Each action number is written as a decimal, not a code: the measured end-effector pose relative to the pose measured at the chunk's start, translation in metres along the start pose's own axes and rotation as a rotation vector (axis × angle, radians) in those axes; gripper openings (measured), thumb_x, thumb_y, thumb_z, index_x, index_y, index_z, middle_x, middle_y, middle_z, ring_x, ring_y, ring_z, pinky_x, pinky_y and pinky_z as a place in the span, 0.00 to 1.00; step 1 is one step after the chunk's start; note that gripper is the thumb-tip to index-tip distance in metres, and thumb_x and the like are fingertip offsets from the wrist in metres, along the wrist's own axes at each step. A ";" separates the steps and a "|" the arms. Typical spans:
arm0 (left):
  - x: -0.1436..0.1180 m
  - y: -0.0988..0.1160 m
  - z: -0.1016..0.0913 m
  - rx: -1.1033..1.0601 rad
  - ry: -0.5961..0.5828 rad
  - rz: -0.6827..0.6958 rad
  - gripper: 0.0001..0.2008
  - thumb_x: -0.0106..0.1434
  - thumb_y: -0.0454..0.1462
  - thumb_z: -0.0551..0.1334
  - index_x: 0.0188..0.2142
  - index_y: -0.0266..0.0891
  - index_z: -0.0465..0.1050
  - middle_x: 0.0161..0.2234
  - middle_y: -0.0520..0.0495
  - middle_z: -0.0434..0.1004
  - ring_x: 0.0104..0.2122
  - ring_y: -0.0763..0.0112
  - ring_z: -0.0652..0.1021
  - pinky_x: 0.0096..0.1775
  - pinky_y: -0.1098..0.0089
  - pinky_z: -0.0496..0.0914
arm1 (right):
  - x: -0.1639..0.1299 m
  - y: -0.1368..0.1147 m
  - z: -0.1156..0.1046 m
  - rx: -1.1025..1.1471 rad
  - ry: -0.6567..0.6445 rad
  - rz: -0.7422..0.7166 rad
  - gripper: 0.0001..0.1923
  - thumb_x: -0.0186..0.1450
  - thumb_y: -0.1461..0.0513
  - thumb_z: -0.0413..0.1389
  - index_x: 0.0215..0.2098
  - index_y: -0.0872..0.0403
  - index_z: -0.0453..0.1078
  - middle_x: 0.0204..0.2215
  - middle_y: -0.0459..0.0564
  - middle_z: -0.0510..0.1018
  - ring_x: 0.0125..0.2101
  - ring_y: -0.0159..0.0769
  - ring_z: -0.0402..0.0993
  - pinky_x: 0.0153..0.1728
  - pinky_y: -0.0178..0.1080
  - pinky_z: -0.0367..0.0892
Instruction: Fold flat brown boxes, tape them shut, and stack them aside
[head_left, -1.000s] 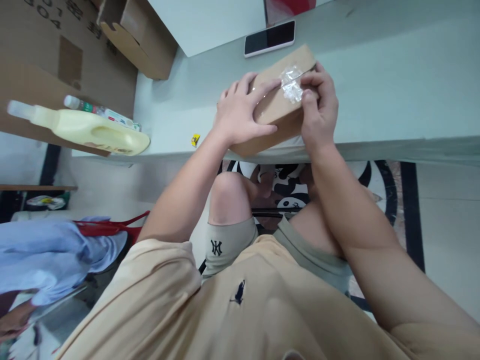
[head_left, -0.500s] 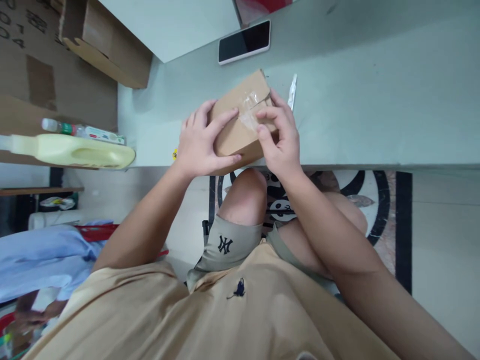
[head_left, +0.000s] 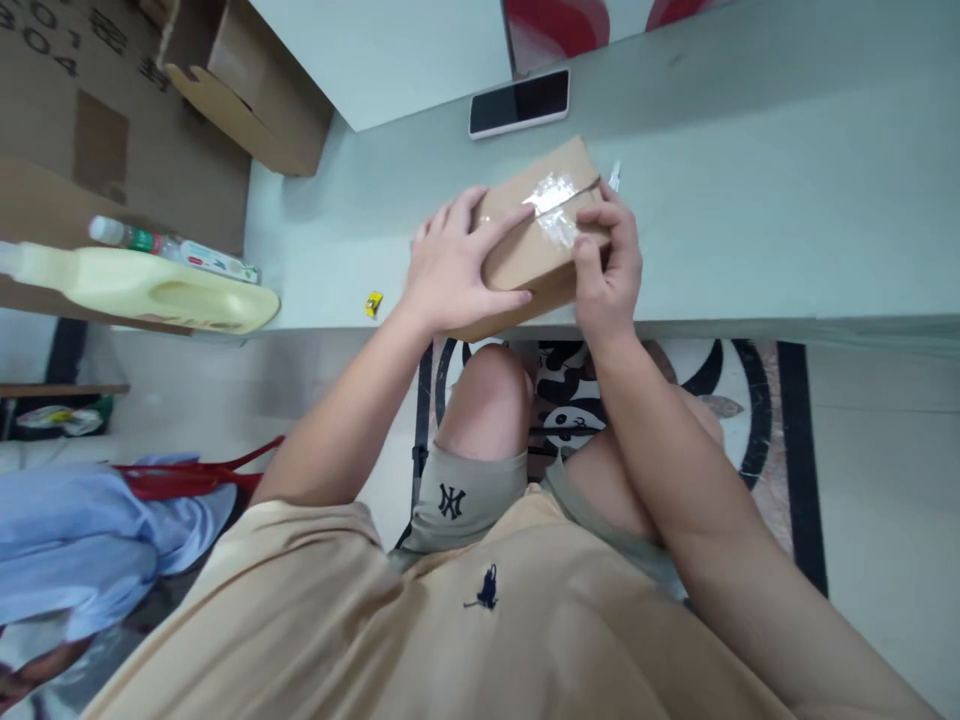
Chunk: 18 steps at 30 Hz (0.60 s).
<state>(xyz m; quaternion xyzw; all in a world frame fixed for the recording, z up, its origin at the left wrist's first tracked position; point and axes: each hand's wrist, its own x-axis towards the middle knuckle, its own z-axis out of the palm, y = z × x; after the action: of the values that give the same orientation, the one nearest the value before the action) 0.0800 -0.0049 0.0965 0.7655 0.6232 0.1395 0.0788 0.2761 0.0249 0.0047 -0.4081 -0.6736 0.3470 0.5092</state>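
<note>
Bracing a brown box (head_left: 534, 250) at the near edge of the desk (head_left: 750, 220), the person has both hands on it. The left hand (head_left: 454, 265) spreads over its left end, fingers across the top and thumb down the near side; this grip, grasping the box, probably serves to steady it. The right hand (head_left: 611, 270) curls round the other end, its grip also on the cardboard, with thumb and forefinger bent beside the clear tape (head_left: 553, 195) that spans the seam. Whether those two pinch the tape or merely touch the box, one cannot tell. The box sits askew, its taped end towards the right hand, which presumably makes the seam easier to reach; its near corner seems to overhang the edge, and how much of its underside rests on the desk is hidden. Just past the right hand shows a pale strip (head_left: 615, 175), mostly covered. The phone (head_left: 520, 104) lies behind the box, apart from both hands, perhaps to leave elbow room. A small yellow thing (head_left: 373, 304) lies left of the left hand, near the edge; farther left, a yellow bottle (head_left: 172, 290) lies beside a slim carton (head_left: 217, 262).
</note>
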 end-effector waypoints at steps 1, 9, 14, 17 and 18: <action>0.000 0.004 -0.001 0.015 -0.001 -0.012 0.43 0.50 0.58 0.71 0.64 0.54 0.69 0.68 0.41 0.63 0.64 0.35 0.65 0.64 0.46 0.57 | 0.001 0.002 0.001 -0.013 0.012 -0.011 0.22 0.75 0.50 0.39 0.61 0.45 0.64 0.66 0.55 0.63 0.73 0.55 0.50 0.66 0.65 0.57; -0.009 0.027 -0.014 -0.024 -0.051 -0.004 0.38 0.56 0.55 0.69 0.66 0.61 0.66 0.68 0.45 0.62 0.64 0.38 0.64 0.63 0.43 0.56 | 0.004 -0.002 0.001 -0.275 0.327 -0.022 0.14 0.67 0.56 0.38 0.44 0.51 0.60 0.47 0.62 0.71 0.53 0.46 0.73 0.56 0.52 0.67; -0.016 0.025 -0.017 -0.083 -0.063 0.035 0.33 0.61 0.52 0.66 0.66 0.60 0.65 0.67 0.45 0.63 0.63 0.40 0.63 0.61 0.44 0.55 | 0.005 -0.015 0.004 -0.075 0.470 0.028 0.12 0.57 0.54 0.43 0.38 0.50 0.54 0.37 0.54 0.63 0.41 0.43 0.72 0.48 0.48 0.69; -0.019 0.024 -0.018 -0.103 -0.026 0.057 0.31 0.63 0.49 0.65 0.65 0.56 0.67 0.64 0.42 0.65 0.59 0.43 0.66 0.58 0.46 0.56 | 0.006 -0.023 0.006 -0.002 0.506 0.039 0.11 0.55 0.55 0.43 0.35 0.49 0.52 0.34 0.49 0.60 0.39 0.40 0.70 0.48 0.46 0.68; -0.020 0.024 -0.018 -0.105 -0.012 0.059 0.29 0.64 0.48 0.65 0.65 0.55 0.68 0.63 0.41 0.66 0.58 0.44 0.67 0.57 0.47 0.57 | 0.007 -0.025 0.007 0.014 0.518 0.048 0.10 0.55 0.56 0.43 0.35 0.49 0.53 0.33 0.49 0.59 0.39 0.39 0.69 0.47 0.46 0.67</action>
<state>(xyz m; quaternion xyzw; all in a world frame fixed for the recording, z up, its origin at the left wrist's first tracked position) 0.0928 -0.0301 0.1188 0.7793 0.5916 0.1695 0.1185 0.2637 0.0201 0.0281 -0.4959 -0.5086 0.2475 0.6589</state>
